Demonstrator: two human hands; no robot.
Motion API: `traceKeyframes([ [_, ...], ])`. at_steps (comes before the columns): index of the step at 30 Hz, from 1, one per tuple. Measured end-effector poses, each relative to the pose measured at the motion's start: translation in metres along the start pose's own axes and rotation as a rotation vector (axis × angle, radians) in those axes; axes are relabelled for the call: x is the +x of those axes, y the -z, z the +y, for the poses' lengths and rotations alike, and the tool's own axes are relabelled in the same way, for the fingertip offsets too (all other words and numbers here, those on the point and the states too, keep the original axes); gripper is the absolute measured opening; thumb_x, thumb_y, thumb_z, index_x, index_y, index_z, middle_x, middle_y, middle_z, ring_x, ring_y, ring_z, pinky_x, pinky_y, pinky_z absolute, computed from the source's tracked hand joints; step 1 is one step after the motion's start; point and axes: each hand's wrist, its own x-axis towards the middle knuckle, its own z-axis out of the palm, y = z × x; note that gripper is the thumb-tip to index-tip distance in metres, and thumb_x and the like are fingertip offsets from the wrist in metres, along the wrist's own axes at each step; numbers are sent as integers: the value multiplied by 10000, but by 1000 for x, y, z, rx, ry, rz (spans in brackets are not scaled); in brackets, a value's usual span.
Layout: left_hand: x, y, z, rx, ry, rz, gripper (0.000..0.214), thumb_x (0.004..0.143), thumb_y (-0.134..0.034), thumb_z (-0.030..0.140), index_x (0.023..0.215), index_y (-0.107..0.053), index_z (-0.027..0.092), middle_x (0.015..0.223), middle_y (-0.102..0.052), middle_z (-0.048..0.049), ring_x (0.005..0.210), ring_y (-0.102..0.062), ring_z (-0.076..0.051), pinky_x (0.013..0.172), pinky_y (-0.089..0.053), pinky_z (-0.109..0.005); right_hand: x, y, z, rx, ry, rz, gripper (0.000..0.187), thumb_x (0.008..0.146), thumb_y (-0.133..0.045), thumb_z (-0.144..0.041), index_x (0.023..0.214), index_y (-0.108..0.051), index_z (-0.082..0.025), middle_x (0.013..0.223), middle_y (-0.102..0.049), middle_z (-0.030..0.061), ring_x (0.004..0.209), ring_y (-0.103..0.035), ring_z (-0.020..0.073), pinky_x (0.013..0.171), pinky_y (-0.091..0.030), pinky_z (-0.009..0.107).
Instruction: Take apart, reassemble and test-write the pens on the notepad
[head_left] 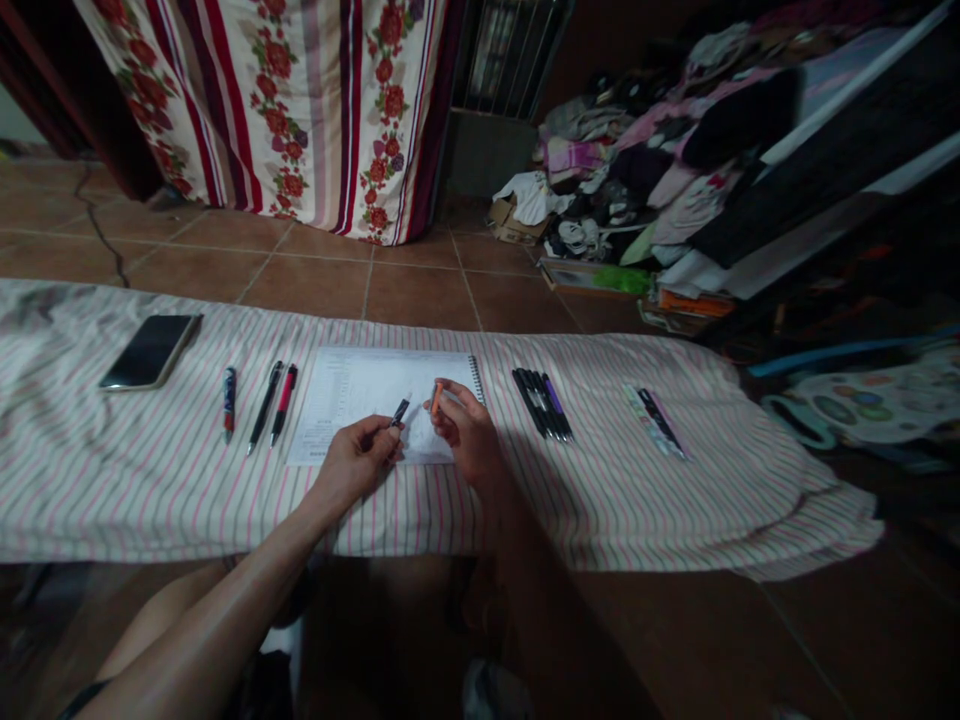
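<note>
My left hand (361, 452) is closed, its fingertips pinching a short black pen piece (401, 411) that points up and away. Across from it, my right hand (466, 428) is closed around a small orange tube-like piece (436, 397), held nearly upright. The two pieces are apart, and their lower ends are hidden by my fingers. Beneath both hands lies a spiral-bound notebook (367, 372) with a printed page. To its left are a blue-and-red pen (229, 405), a black pen (264, 410) and a red-and-black pen (283, 405). Several black pens (536, 405), one with purple, lie to its right.
A striped cloth (600, 500) covers the table. A phone (150, 352) lies at the left, and a flat pen packet (654, 422) at the right. Past the far edge are a tiled floor (315, 275), a floral curtain (322, 120) and piled clothes (622, 180).
</note>
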Motion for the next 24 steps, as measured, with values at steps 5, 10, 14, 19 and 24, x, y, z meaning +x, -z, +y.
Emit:
traceKeyframes([
  [5,-1,0,-1,6,4,0,331,618,-688,424,777,-657,135,572,-617,3,536,-538,-116,560,-424,-252,-2,1,1,-112,77,31,384,702,-662,-359,1054,-601,-220,740,-687,-2,686,-611,117,557,-394,198],
  [10,-1,0,1,13,-11,7,324,618,-689,428,761,-655,140,571,-617,-4,537,-538,-122,564,-427,-262,0,3,4,-158,113,-2,406,710,-652,-386,1086,-611,-239,785,-697,9,750,-659,158,584,-434,228],
  [14,0,0,1,5,-10,15,347,612,-696,442,775,-655,138,568,-614,-2,536,-536,-122,566,-428,-262,3,4,7,-148,101,-15,428,710,-640,-400,1111,-630,-249,864,-679,17,796,-661,158,587,-447,221],
  [19,0,2,0,16,-7,22,350,624,-692,447,790,-661,141,581,-624,-6,541,-542,-126,575,-432,-266,5,4,8,-160,147,-22,367,709,-632,-359,1045,-674,-216,921,-666,33,673,-565,98,486,-354,192],
  [24,1,4,-3,42,-34,7,300,644,-678,413,772,-660,143,554,-614,-1,525,-529,-122,559,-425,-259,5,6,7,-98,157,-31,381,679,-663,-329,1038,-626,-206,876,-674,30,624,-520,100,437,-266,199],
])
